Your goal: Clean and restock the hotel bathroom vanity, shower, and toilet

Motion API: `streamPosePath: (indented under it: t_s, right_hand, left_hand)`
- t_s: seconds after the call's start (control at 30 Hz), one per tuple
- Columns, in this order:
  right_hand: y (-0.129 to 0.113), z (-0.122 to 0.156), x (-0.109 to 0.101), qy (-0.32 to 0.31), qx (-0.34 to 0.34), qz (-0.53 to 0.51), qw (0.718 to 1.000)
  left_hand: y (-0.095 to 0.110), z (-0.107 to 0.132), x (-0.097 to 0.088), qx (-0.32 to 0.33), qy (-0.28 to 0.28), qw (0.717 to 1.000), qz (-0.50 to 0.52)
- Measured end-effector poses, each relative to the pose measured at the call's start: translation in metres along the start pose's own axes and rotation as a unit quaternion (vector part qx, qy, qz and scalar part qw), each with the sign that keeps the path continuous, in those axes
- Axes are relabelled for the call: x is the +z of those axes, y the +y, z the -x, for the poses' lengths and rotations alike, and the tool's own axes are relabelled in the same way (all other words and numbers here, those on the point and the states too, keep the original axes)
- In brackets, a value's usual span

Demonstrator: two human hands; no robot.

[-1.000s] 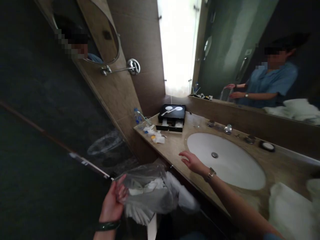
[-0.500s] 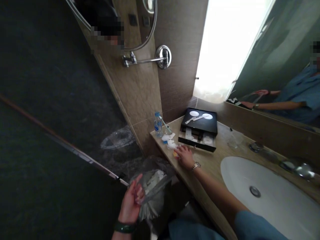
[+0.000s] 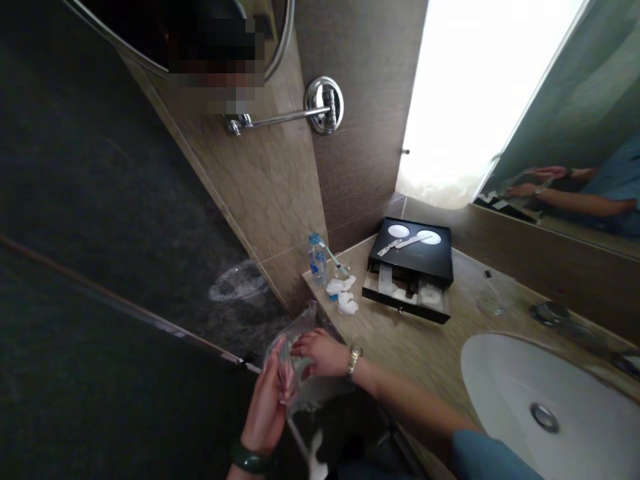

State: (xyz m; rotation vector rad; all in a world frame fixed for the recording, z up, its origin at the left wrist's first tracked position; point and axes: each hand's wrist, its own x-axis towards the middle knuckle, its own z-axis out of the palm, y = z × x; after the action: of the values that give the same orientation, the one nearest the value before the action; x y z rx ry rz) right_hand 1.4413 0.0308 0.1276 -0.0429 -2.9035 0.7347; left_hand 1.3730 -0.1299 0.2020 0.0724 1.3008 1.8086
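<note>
Gathered in my left hand (image 3: 273,393) is the rim of a clear plastic bag (image 3: 305,393), the fingers closed on the film. Over the bag's mouth, close to the left fingers, is my right hand (image 3: 323,353), wearing a watch. Its fingers curl inward against the film, and whatever lies in them is hidden. Crumpled white tissues (image 3: 345,293) rest on the counter just beyond the right hand. Behind them stand a clear water bottle with a blue cap (image 3: 317,259) and a toothbrush (image 3: 331,257) leaning in a glass.
A black box (image 3: 413,250) with its drawer (image 3: 405,300) pulled out sits on the stone counter (image 3: 395,353), paper-wrapped strips on its lid. Right of it are a clear glass (image 3: 493,300) and a white basin (image 3: 480,373). A round mirror's chrome arm (image 3: 280,120) juts from the wall.
My right hand has left the counter with the small yellow-orange item and come to the bag's mouth; that item no longer shows. My left hand has closed more on the bag, which is lifted.
</note>
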Motion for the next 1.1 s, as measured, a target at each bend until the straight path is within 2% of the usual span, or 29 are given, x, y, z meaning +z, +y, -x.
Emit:
streamPosePath:
  t_s: [0.1, 0.17, 0.27, 0.4, 0.5, 0.6, 0.67, 0.73, 0.77, 0.8, 0.87, 0.93, 0.97, 1.0, 1.1]
  right_hand:
    - [0.025, -0.001, -0.018, 0.153, 0.139, 0.02, 0.978]
    - [0.049, 0.001, -0.031, 0.196, 0.227, 0.067, 0.952]
    - [0.08, 0.003, -0.039, 0.141, 0.28, 0.105, 0.944]
    - [0.095, 0.019, -0.035, 0.115, 0.274, 0.137, 0.945]
    - [0.081, 0.033, -0.024, 0.106, 0.287, 0.105, 0.946]
    - [0.047, 0.021, -0.002, 0.076, 0.265, 0.04, 0.961]
    - [0.022, 0.002, 0.012, 0.038, 0.172, -0.002, 0.984]
    - [0.007, -0.011, 0.016, 0.036, 0.072, -0.047, 0.996]
    - [0.006, -0.013, 0.012, 0.067, 0.05, -0.066, 0.994]
    - [0.009, -0.012, 0.004, 0.126, 0.061, -0.076, 0.987]
    - [0.029, -0.005, -0.025, 0.281, 0.15, -0.056, 0.946]
    - [0.06, -0.004, -0.061, 0.384, 0.235, 0.009, 0.893]
    - [0.077, -0.008, -0.08, 0.396, 0.264, 0.043, 0.878]
    - [0.093, -0.017, -0.096, 0.378, 0.286, 0.066, 0.878]
    - [0.131, -0.058, -0.133, 0.259, 0.322, 0.062, 0.909]
  left_hand:
    - [0.016, -0.007, 0.005, -0.011, 0.025, 0.999, 0.044]
    - [0.021, -0.013, 0.006, -0.025, 0.038, 0.997, 0.067]
    - [0.02, -0.021, 0.008, -0.048, 0.043, 0.994, 0.088]
    - [0.018, -0.027, 0.012, -0.072, 0.035, 0.993, 0.082]
    - [0.017, -0.027, 0.012, -0.09, 0.015, 0.994, 0.055]
    - [0.014, -0.027, 0.005, -0.113, -0.002, 0.993, 0.028]
    - [0.013, -0.029, -0.001, -0.117, -0.015, 0.993, 0.028]
    - [0.016, -0.034, -0.007, -0.117, -0.02, 0.992, 0.038]
    - [0.019, -0.037, -0.01, -0.12, -0.018, 0.992, 0.044]
    - [0.023, -0.041, -0.013, -0.126, -0.015, 0.991, 0.05]
    - [0.03, -0.049, -0.018, -0.143, -0.01, 0.988, 0.054]
    - [0.034, -0.057, -0.022, -0.152, -0.012, 0.987, 0.05]
    - [0.035, -0.061, -0.024, -0.153, -0.017, 0.987, 0.046]
    - [0.035, -0.064, -0.026, -0.155, -0.022, 0.987, 0.042]
    - [0.033, -0.075, -0.029, -0.164, -0.041, 0.985, 0.031]
